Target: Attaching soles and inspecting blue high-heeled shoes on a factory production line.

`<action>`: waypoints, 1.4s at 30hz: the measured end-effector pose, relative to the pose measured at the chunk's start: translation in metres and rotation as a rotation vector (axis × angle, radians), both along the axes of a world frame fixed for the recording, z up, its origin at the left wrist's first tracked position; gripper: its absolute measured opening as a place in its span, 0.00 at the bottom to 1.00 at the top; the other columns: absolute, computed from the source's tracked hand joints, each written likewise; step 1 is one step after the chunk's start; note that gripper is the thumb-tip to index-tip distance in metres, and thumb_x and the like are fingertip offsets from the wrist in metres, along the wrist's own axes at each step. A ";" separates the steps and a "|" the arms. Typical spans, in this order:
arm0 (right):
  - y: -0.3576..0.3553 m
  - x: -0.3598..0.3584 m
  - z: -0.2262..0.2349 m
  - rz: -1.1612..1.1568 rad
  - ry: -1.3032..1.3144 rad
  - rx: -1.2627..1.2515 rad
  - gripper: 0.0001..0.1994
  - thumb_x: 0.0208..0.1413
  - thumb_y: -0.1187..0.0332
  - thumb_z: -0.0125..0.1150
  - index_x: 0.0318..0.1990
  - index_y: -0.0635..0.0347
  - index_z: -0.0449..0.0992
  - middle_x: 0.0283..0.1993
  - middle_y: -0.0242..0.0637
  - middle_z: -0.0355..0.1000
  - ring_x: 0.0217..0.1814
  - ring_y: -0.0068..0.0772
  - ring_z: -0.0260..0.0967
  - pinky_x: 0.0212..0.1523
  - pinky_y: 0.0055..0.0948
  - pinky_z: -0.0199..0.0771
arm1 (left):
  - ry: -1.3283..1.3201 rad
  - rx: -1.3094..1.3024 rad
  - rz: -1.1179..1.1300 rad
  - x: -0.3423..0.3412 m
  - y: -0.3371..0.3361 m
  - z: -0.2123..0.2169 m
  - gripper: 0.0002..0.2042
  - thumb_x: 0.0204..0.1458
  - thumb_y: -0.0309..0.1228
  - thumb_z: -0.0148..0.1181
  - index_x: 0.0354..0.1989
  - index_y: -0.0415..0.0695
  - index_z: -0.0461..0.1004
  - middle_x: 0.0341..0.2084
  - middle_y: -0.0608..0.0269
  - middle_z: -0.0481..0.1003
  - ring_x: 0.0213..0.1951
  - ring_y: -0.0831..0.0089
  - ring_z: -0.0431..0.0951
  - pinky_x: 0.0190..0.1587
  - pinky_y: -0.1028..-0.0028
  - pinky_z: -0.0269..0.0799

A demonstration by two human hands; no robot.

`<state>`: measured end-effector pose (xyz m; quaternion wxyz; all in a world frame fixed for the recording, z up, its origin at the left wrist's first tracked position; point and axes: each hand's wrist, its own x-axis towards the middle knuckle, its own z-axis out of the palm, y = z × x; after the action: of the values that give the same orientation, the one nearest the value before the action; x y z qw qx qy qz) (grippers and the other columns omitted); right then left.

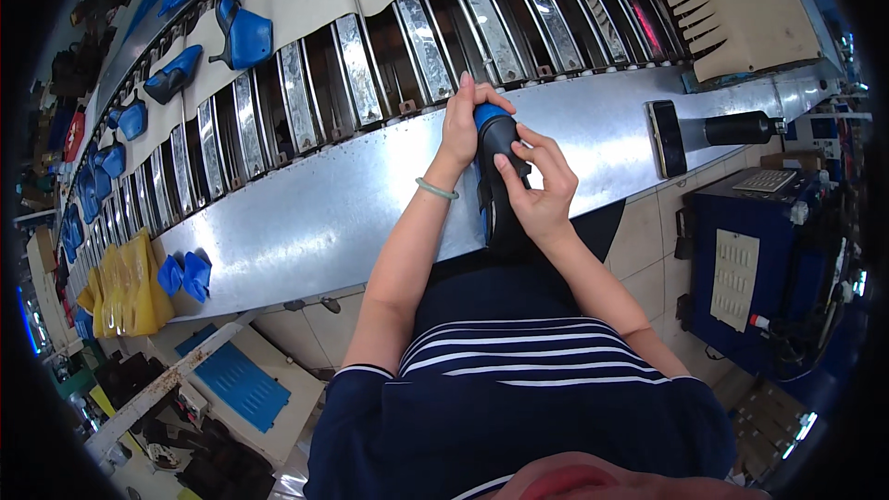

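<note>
Head view: the dark shoe (501, 136), blue at its upper end, is at the centre of the frame, between the two hands and over the near edge of the metal surface (306, 222). Its long axis runs nearly straight up and down the frame. Left hand (460, 128): along the left flank, fingers reaching across the blue end. Right hand (544, 187): curved at the right flank, thumb and forefinger bent toward the dark upper. Both hands are engaged on the piece; neither is clearly nearer. Grip force cannot be told.

Surroundings: the slatted conveyor (355, 65) lies just above the left fingertips and bounds the space toward the top of the frame. Right of centre, a phone (669, 139) and a black cylinder (737, 129) rest well apart from the shoe. Small blue pieces (196, 276) and yellow sheeting (134, 287) occupy the left end. The wearer's torso bounds the lower side.
</note>
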<state>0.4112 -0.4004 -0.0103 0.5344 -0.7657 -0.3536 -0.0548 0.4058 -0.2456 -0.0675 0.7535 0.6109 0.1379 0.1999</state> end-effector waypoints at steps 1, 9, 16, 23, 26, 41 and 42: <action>-0.001 0.001 0.000 -0.004 0.042 0.004 0.09 0.45 0.77 0.71 0.31 0.71 0.76 0.45 0.53 0.75 0.48 0.49 0.76 0.47 0.35 0.77 | 0.005 -0.011 -0.011 0.001 -0.001 -0.001 0.41 0.67 0.54 0.21 0.24 0.35 0.79 0.22 0.60 0.73 0.30 0.70 0.71 0.42 0.74 0.64; -0.002 0.006 -0.002 -0.026 0.171 0.048 0.09 0.47 0.77 0.71 0.33 0.71 0.77 0.45 0.51 0.76 0.43 0.38 0.79 0.37 0.26 0.79 | -0.134 0.001 0.218 -0.036 -0.022 -0.003 0.25 0.65 0.46 0.38 0.57 0.39 0.71 0.57 0.55 0.63 0.61 0.68 0.61 0.64 0.69 0.53; -0.004 0.011 -0.010 -0.022 0.183 0.087 0.09 0.49 0.76 0.71 0.34 0.71 0.77 0.47 0.48 0.76 0.42 0.29 0.78 0.30 0.18 0.75 | 0.048 -0.239 0.077 -0.080 -0.049 0.000 0.29 0.57 0.36 0.62 0.67 0.45 0.63 0.69 0.48 0.49 0.70 0.63 0.51 0.68 0.66 0.50; -0.005 0.011 -0.013 -0.039 0.187 0.055 0.09 0.49 0.76 0.71 0.34 0.71 0.77 0.47 0.47 0.76 0.41 0.27 0.78 0.28 0.16 0.73 | 0.043 -0.337 0.131 -0.075 -0.052 0.001 0.28 0.54 0.31 0.66 0.63 0.39 0.67 0.69 0.46 0.51 0.68 0.63 0.56 0.65 0.69 0.59; -0.003 0.011 -0.015 -0.043 0.179 0.106 0.08 0.49 0.76 0.71 0.33 0.71 0.77 0.47 0.46 0.77 0.40 0.26 0.78 0.25 0.15 0.70 | 0.066 -0.317 0.138 -0.074 -0.052 0.003 0.28 0.54 0.32 0.66 0.63 0.40 0.67 0.68 0.46 0.52 0.68 0.62 0.56 0.64 0.70 0.61; -0.004 0.013 -0.009 -0.040 0.252 0.122 0.08 0.49 0.77 0.70 0.34 0.71 0.77 0.47 0.49 0.75 0.43 0.28 0.77 0.32 0.17 0.78 | 0.061 0.191 0.014 -0.051 -0.014 0.012 0.29 0.55 0.34 0.64 0.67 0.52 0.65 0.71 0.60 0.53 0.65 0.68 0.62 0.64 0.67 0.60; -0.004 0.013 -0.008 -0.041 0.257 0.130 0.08 0.49 0.77 0.70 0.34 0.71 0.77 0.47 0.49 0.75 0.43 0.29 0.78 0.33 0.19 0.79 | 0.022 0.036 -0.016 -0.049 -0.015 0.016 0.29 0.53 0.34 0.65 0.65 0.49 0.67 0.69 0.59 0.58 0.68 0.66 0.58 0.69 0.65 0.50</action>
<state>0.4238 -0.4046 -0.0188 0.6226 -0.7372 -0.2622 0.0100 0.3573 -0.2610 -0.0518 0.7426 0.6274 0.1377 0.1898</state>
